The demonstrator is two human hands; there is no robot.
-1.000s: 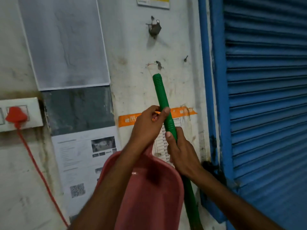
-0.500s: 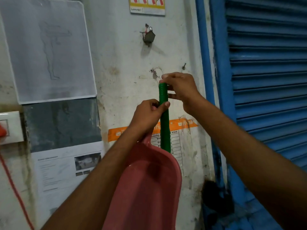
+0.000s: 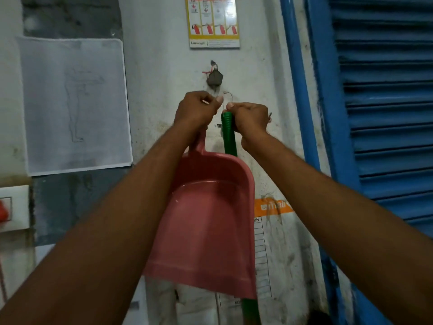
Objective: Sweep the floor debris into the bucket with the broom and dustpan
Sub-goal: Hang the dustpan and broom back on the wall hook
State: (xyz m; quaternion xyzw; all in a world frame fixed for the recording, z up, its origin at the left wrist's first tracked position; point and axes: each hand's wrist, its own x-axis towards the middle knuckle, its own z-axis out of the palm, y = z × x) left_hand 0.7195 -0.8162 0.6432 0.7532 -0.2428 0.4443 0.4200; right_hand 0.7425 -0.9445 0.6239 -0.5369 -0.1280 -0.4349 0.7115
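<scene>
A pink dustpan (image 3: 208, 221) hangs against the white wall with its pan facing me. My left hand (image 3: 196, 109) grips the top of its handle, fingers curled, thumb and finger pinched near a thin wire loop (image 3: 226, 99). Behind the dustpan runs the green broom handle (image 3: 228, 134), upright. My right hand (image 3: 250, 118) grips its ribbed top end just below the wire loop. The broom's head and the bucket are out of view.
A metal hook (image 3: 214, 77) is fixed to the wall above my hands. A blue shutter (image 3: 384, 102) stands at the right. Papers (image 3: 75, 106) hang on the left, a fire extinguisher poster (image 3: 213, 22) above. A white socket (image 3: 14, 207) sits at the left edge.
Both hands have risen up the wall with the dustpan and broom handle. My left hand went from the broom handle to the dustpan handle top, beside the wire loop.
</scene>
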